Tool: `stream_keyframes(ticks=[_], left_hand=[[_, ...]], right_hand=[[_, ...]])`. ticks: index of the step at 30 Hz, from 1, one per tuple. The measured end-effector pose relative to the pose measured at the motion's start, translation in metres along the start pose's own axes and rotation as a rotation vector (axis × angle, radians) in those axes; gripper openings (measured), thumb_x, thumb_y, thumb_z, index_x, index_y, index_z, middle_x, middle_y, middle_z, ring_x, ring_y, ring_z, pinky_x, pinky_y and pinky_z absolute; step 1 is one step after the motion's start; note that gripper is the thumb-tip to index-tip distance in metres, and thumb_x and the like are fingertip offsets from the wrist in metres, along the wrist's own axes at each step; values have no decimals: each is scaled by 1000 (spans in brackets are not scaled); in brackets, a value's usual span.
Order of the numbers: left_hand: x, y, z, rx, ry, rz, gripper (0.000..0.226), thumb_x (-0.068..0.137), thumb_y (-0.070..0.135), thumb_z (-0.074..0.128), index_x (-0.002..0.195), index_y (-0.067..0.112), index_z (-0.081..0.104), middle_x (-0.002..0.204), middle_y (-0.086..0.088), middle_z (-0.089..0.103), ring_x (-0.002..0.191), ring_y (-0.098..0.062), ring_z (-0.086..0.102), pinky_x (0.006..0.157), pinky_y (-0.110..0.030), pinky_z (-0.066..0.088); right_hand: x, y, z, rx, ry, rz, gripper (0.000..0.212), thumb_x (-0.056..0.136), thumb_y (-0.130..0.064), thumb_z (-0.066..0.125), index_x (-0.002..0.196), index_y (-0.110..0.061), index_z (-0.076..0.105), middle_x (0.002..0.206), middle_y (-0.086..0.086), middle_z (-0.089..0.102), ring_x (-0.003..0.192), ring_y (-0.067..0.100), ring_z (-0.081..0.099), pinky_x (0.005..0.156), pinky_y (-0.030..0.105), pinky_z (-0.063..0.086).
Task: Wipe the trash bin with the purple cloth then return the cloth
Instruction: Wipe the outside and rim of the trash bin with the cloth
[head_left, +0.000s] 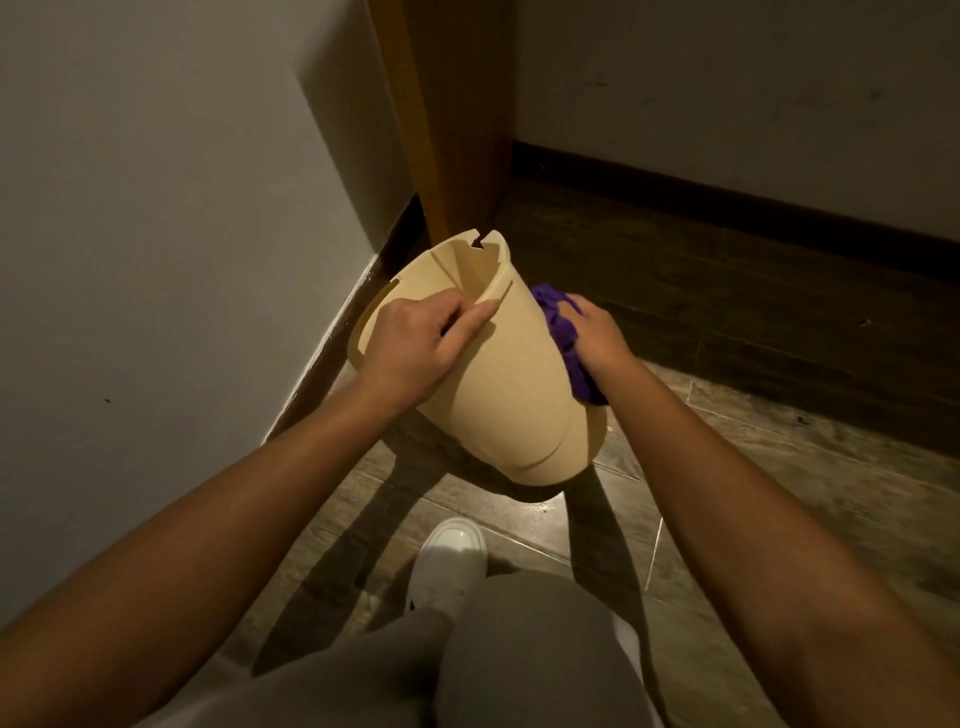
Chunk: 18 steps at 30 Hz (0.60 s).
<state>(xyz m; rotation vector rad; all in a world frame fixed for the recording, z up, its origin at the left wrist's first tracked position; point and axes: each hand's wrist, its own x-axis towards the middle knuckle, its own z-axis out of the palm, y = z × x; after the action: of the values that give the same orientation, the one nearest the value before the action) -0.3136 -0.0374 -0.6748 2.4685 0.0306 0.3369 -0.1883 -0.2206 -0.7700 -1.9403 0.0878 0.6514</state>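
Observation:
A cream plastic trash bin (498, 405) is tilted in the air over the floor, its notched open rim pointing away toward the corner and its base toward me. My left hand (415, 343) grips the rim, thumb and fingers pinching the edge. My right hand (597, 338) presses a bunched purple cloth (563, 338) against the bin's right outer wall. Part of the cloth is hidden behind the bin and under my palm.
A pale wall (156, 234) runs along the left, with a dark baseboard. A wooden post (447, 114) stands in the corner just beyond the bin. Below are a tiled floor (753, 467), my white shoe (449, 566) and grey trouser legs.

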Motion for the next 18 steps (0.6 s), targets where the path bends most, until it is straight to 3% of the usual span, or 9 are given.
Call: stream_keyframes(ticks=[4, 9, 12, 16, 18], left_hand=[[10, 11, 1, 49, 12, 47, 36, 101, 39, 55, 85, 11, 71, 79, -1, 70, 69, -13, 62, 61, -18, 45], [29, 23, 2, 44, 2, -12, 43, 104, 40, 50, 86, 8, 71, 79, -9, 70, 71, -19, 63, 68, -38, 53], [40, 23, 3, 9, 4, -67, 45, 105, 40, 48, 86, 5, 70, 81, -12, 68, 72, -22, 62, 70, -39, 49], [55, 23, 10, -11, 17, -146, 50, 105, 41, 47, 81, 3, 68, 76, -15, 66, 67, -21, 57, 59, -27, 40], [66, 21, 12, -18, 22, -189, 52, 104, 42, 47, 74, 4, 67, 70, -14, 63, 62, -19, 54, 58, -35, 38]], right_hand=[[-23, 53, -8, 107, 166, 74, 20, 105, -42, 50, 116, -37, 66, 107, -7, 72, 101, 19, 68, 77, 32, 47], [-65, 75, 10, 290, 534, 22, 36, 101, -32, 59, 137, -34, 60, 101, -24, 61, 96, -2, 59, 84, 32, 48], [-84, 58, 24, 313, 570, -84, 38, 101, -25, 59, 138, -34, 58, 121, -13, 65, 108, 6, 63, 93, 34, 54], [-98, 25, 47, 190, 530, -332, 48, 99, -15, 61, 146, -21, 54, 156, 4, 47, 141, 20, 45, 109, 33, 39], [-103, 4, 63, 95, 484, -492, 49, 95, -12, 64, 144, -17, 56, 161, 8, 41, 149, 27, 36, 116, 37, 35]])
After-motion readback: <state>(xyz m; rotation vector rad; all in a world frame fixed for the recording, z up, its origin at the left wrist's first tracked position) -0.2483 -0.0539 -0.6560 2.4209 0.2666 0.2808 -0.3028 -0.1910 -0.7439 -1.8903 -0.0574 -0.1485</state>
